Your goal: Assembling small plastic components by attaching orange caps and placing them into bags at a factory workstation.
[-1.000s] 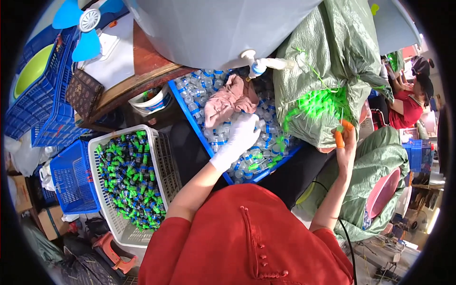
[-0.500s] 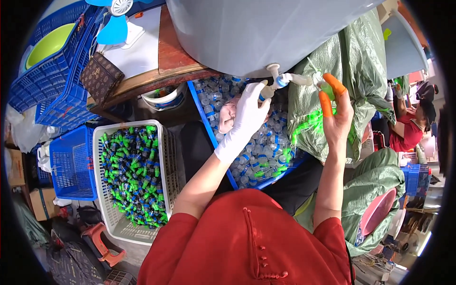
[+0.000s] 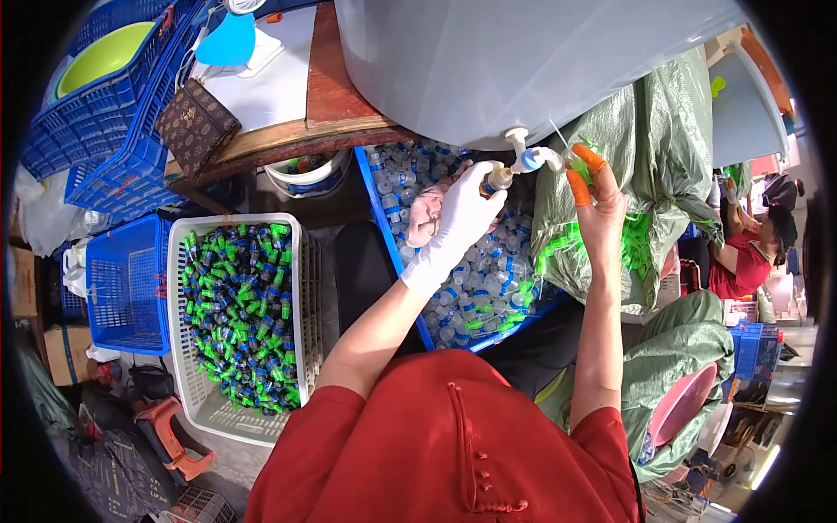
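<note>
While the gloved left hand [image 3: 460, 218] grips a small bottle [image 3: 497, 179] at the tap [image 3: 527, 157], the right hand [image 3: 597, 200] pinches a green cap [image 3: 579, 166] — fingers closed.

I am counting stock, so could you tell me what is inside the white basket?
The white basket holds small clear bottles with green caps, piled high; its bottom beneath them is hidden.

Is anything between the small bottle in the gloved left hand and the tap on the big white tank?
Nothing visible. The left hand holds the small bottle right at the tap, no object between. The right hand pinches a green cap just beside it.
</note>
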A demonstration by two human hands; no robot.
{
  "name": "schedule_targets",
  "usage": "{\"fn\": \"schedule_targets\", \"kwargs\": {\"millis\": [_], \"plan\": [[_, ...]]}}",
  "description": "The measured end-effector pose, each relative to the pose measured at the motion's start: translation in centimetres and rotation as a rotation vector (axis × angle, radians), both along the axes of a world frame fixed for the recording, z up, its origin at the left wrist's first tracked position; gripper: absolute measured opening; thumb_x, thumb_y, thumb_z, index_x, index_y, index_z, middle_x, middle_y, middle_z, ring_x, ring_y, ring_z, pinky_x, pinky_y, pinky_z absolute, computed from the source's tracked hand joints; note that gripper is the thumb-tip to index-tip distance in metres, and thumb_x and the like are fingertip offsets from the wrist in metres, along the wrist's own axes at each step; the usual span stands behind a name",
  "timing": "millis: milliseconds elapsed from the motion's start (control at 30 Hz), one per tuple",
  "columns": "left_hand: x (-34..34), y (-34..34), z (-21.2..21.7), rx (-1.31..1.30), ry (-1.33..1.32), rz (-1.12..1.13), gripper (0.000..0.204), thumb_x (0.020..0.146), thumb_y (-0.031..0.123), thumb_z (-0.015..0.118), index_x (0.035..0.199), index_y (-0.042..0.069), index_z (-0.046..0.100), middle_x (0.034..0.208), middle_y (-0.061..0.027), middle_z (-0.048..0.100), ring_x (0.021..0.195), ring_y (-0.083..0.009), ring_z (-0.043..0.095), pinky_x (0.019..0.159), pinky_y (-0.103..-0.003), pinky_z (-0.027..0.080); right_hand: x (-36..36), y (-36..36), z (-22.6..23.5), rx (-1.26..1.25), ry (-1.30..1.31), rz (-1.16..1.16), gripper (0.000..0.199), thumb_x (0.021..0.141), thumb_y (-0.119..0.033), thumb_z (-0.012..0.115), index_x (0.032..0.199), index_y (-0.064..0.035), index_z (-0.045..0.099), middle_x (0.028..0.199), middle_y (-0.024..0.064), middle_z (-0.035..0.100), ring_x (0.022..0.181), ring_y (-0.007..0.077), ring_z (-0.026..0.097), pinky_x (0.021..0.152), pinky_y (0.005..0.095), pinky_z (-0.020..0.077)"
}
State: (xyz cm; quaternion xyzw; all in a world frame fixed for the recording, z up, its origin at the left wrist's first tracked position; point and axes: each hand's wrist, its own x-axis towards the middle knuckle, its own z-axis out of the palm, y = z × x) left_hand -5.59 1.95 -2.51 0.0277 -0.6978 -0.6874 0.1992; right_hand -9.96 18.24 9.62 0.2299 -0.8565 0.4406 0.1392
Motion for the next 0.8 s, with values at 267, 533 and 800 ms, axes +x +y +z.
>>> {"fn": "schedule_targets", "kwargs": {"millis": [267, 533, 800], "plan": [[0.3, -0.2, 0.5, 0.010, -0.040, -0.031, 0.039, 0.082, 0.002, 0.067, 0.119, 0.000, 0.056, 0.103, -0.0095, 0.065, 0.091, -0.0128, 0.061, 0.080, -0.026, 0.049, 0.4, 0.1, 0.9, 0.085, 0.081, -0.028, 0.039, 0.088, -0.001, 0.066, 0.125, -0.0070, 0.057, 0.105, 0.0110, 0.070, 0.094, 0.0147, 0.067, 0.079, 0.0287, 0.0514], [0.3, -0.3, -0.1, -0.056, 0.009, 0.013, 0.039, 0.081, 0.004, 0.066, 0.119, 0.001, 0.055, 0.100, -0.0121, 0.065, 0.078, -0.0173, 0.064, 0.068, -0.028, 0.051, -0.2, 1.4, -0.2, 0.005, 0.031, -0.008, 0.036, 0.086, -0.003, 0.068, 0.121, -0.0009, 0.057, 0.098, 0.0104, 0.069, 0.091, 0.0159, 0.065, 0.081, 0.0287, 0.0503], [2.7, -1.5, 1.8, -0.175, -0.089, -0.007, 0.041, 0.079, 0.008, 0.069, 0.119, 0.007, 0.057, 0.099, -0.0085, 0.067, 0.081, -0.0184, 0.067, 0.073, -0.030, 0.052, 3.6, 2.3, -3.4, 0.223, -0.029, 0.097, 0.028, 0.081, -0.003, 0.072, 0.109, -0.0033, 0.065, 0.092, 0.0118, 0.066, 0.081, 0.0231, 0.063, 0.075, 0.0319, 0.0490]]}}
